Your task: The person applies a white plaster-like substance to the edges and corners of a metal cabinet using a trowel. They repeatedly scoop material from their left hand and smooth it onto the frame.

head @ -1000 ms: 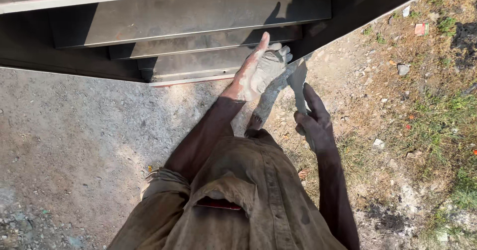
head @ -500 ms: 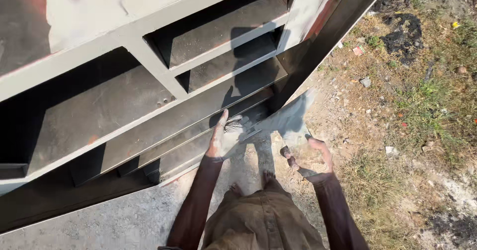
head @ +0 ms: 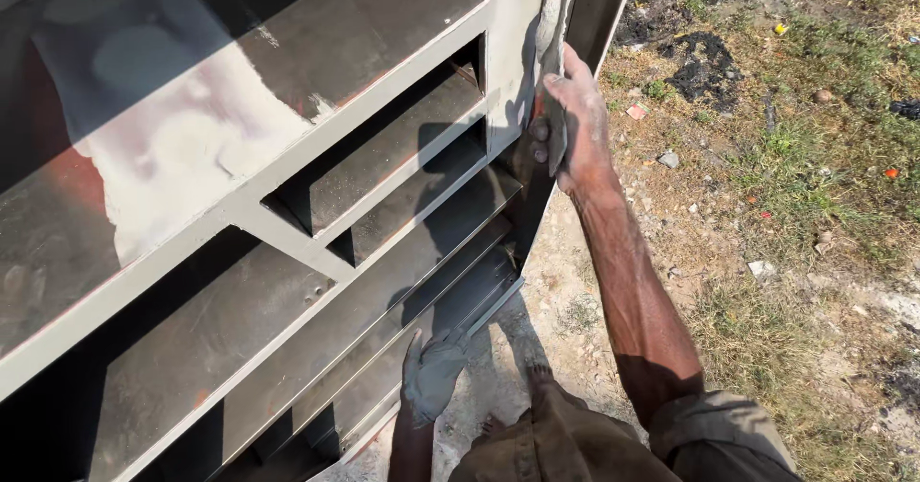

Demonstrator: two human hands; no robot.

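The right hand [head: 575,123] was raised at arm's length and clenched around the upright edge of a grey metal frame [head: 287,171], fingers [head: 542,129] wrapped over the lip and dusted pale. Whether a thin blade or sheet was pinched between those fingers and the edge could not be told. Below it and nearer the body, the left hand [head: 431,372] lay flat and released, palm pressed on a slanted louvre slat [head: 450,314] low in the frame, gripping nothing. To the left of both hands ran the frame's other slats and a broad panel with whitish smears and reddish patches. To the right of the right arm lay bare dirt [head: 575,290], then patchy grass [head: 805,175] strewn with small litter.
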